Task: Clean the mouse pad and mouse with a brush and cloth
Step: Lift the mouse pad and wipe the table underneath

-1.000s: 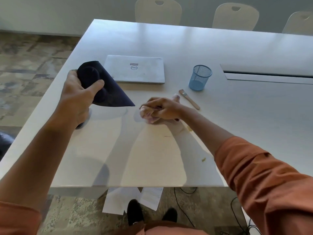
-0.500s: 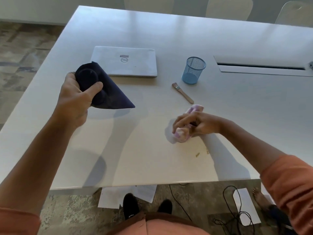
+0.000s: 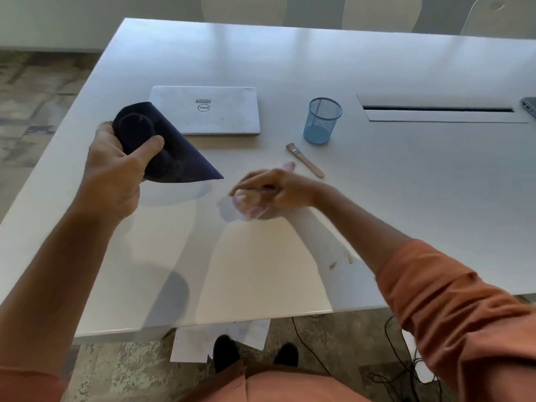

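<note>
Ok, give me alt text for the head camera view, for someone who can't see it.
A person's left hand holds a dark mouse pad lifted off a white table while the right hand presses a pink cloth onto the tabletop. Behind lie a closed laptop, a blue mesh cup and a small brush.

Rust-orange sleeves (image 3: 452,309), black shoes (image 3: 224,353)

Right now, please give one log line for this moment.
left hand: holds mouse pad lifted | right hand: cloth on table | brush: idle
</note>
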Demonstrator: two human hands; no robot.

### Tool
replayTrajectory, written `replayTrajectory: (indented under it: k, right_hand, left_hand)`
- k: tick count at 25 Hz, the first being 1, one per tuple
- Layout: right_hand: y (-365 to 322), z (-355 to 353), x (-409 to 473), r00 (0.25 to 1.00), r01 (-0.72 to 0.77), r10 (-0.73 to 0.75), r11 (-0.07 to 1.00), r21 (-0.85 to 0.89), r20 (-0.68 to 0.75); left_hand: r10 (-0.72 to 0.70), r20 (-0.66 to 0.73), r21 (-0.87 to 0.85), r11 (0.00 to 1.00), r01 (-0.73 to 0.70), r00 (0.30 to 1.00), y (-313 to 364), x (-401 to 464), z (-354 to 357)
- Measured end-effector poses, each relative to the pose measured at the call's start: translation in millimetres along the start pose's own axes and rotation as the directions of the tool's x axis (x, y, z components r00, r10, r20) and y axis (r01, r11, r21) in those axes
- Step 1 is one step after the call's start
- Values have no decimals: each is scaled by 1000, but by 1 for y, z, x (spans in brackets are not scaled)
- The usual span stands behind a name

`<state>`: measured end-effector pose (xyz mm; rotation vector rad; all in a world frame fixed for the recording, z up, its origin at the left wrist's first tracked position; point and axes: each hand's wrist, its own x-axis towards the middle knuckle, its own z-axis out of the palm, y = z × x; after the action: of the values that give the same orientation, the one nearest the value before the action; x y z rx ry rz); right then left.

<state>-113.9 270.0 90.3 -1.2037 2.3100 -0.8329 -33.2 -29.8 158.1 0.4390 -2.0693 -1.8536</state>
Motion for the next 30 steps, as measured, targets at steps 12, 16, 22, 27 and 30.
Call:
replayTrajectory:
  k: [12,16,22,27,30]
  right_hand:
    - [62,-21,-143,996,-93,93,995,-45,15]
    - [60,-21,-203,977,-211,212,977,28,-20]
    - [34,6,-288,915,-375,392,914,156,-96]
    - [0,45,-378,753,-633,654,748,199,-66]
    - [-9,85,-427,626,-776,778,613,153,56]
  left_hand:
    - [8,59,-91,996,-2,998,-19,14,9]
    - [0,109,-119,993,13,994,-21,13,19]
    - [-10,204,-109,993,33,979,-20,16,21]
    - [22,294,-147,989,23,955,-15,20,26]
    - [31,326,-165,986,25,945,-16,21,31]
